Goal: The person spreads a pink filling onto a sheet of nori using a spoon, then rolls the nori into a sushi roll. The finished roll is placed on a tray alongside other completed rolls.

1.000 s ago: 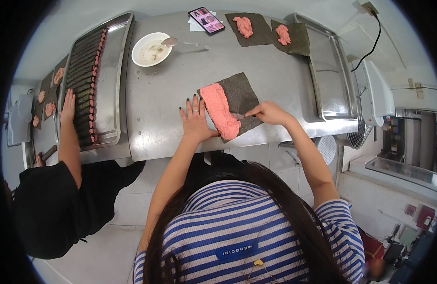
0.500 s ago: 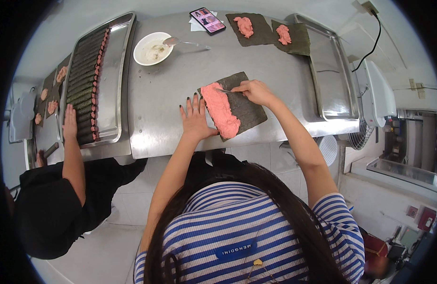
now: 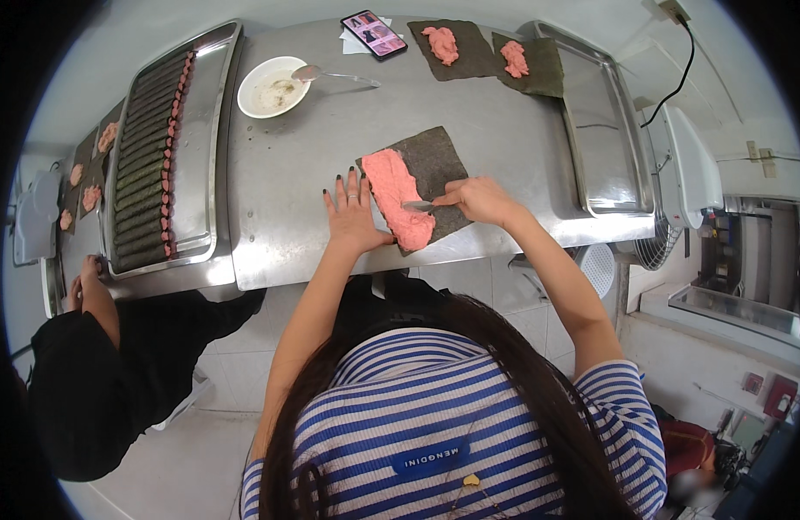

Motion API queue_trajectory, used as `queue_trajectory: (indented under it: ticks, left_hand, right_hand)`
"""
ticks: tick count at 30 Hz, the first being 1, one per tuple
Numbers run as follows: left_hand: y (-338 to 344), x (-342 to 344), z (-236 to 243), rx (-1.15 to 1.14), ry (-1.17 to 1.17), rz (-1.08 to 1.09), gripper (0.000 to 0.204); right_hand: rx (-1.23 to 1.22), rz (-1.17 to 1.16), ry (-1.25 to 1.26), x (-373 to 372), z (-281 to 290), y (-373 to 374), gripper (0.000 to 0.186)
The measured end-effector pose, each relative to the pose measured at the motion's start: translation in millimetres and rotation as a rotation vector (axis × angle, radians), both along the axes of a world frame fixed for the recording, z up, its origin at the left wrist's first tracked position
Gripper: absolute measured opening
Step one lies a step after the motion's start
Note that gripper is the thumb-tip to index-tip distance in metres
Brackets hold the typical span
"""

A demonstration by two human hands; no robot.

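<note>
While the left hand (image 3: 355,224), fingers spread and empty, seemingly steadies the dark-green rectangular seaweed sheet (image 3: 436,163), the right hand (image 3: 481,201), fingers closed, holds a silver metal utensil (image 3: 418,206) against pink paste (image 3: 388,180).

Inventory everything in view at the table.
table: 1, silver, centre
working sheet: 1, dark, front centre
spread paste: 1, pink, working sheet
spreader: 1, silver, right grip
topped sheets: 2, dark, back right
mounds: 4, pink, far left
trays: 2, silver, left and right
rolls: many, dark, left tray
bowl: 1, white, back left
spoon: 1, silver, bowl rim
phone: 1, black, back
paper: 1+, white, under phone
co-worker: 1, black clothing, left
left grip: 1, dark nails, beside paste
right grip: 1, holding spreader
</note>
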State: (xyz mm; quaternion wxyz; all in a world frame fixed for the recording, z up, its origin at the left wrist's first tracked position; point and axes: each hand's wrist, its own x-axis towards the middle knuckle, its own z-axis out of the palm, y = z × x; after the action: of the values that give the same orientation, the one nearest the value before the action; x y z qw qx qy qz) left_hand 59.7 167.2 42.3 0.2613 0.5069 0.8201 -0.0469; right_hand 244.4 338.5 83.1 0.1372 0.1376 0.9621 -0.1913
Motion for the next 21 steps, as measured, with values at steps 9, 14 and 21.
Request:
queue_trajectory:
  ticks: [9,14,21]
  left_hand:
    - [-1,-1,0,0.009,-0.016,0.008,0.129]
    - [-1,-1,2,0.009,-0.015,0.008,0.129]
    - [-3,0,-1,0.044,-0.022,0.021,0.128]
  right_hand:
    - [-0.022,0.142,-0.01,5,35,-9,0.037]
    - [0.065,0.018,0.154,-25,26,2,0.033]
    - [0.069,0.095,0.001,-33,13,-13,0.034]
